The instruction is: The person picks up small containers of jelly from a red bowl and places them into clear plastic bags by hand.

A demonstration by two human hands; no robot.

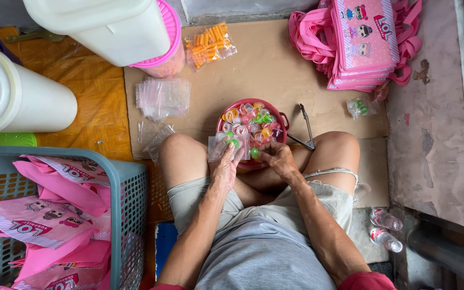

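Left hand holding clear bag, right hand pinching green capsule, red bowl beyond

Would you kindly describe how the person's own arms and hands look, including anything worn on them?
Both forearms are bare. The left hand and right hand wear no gloves, and no rings or watch show. Red sleeve edges appear at the bottom of the frame, near the upper arms.

Bare forearms here, the left hand and right hand without gloves. Grey shirt, pale khaki shorts fraying at one leg hem, and red sleeve edges showing at both elbows.
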